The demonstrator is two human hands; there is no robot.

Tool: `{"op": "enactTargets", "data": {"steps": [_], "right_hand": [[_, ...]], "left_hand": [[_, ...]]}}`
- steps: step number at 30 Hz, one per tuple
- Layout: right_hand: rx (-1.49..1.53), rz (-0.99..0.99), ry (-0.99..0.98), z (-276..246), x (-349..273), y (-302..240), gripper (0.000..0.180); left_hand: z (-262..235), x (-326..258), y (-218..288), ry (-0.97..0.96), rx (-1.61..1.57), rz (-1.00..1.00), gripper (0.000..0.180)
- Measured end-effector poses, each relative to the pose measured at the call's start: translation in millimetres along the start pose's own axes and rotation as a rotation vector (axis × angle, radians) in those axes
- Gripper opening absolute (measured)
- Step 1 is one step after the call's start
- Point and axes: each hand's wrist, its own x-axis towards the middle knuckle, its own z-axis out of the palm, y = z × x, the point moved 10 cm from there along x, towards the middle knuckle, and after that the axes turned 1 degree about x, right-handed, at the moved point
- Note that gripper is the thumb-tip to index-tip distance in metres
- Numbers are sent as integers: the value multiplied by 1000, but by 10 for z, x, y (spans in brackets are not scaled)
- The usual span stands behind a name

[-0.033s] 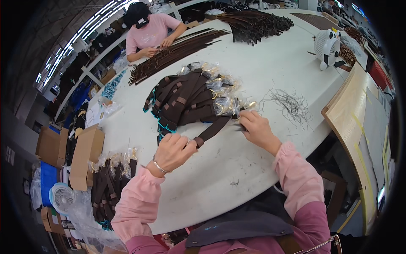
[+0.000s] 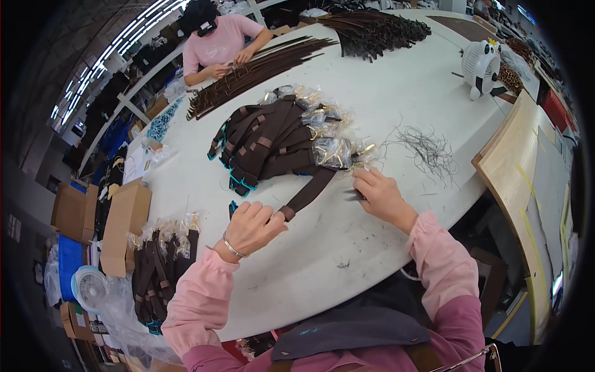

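One dark strap [image 2: 313, 190] slants across the counter [image 2: 297, 260] on the wearer's side of the strap pile [image 2: 266, 139], gripped by the left hand [image 2: 250, 226]. The right hand [image 2: 378, 193], at the pile's lower right, is closed around a dark tool [image 2: 353, 195]. This strap seems mid-work; loose threads [image 2: 427, 152] lie right of the pile. How many piled straps are finished cannot be told.
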Motion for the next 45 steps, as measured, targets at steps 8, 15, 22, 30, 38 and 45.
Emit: {"op": "enactTargets", "data": {"steps": [8, 15, 22, 30, 38, 45], "right_hand": [[246, 257, -16, -51, -258, 214, 33], [3, 322, -414, 426, -145, 288, 24], [92, 362, -549, 396, -461, 243, 18], [104, 356, -342, 293, -474, 171, 16], [155, 457, -423, 290, -605, 302, 15], [199, 381, -237, 240, -593, 215, 16]], "left_hand": [[689, -331, -139, -233, -291, -474, 45], [1261, -297, 110, -223, -478, -349, 49], [951, -404, 378, -223, -576, -458, 32], [981, -452, 388, -230, -550, -374, 30], [884, -134, 387, -314, -286, -196, 28], [958, 416, 499, -176, -511, -286, 25]]}}
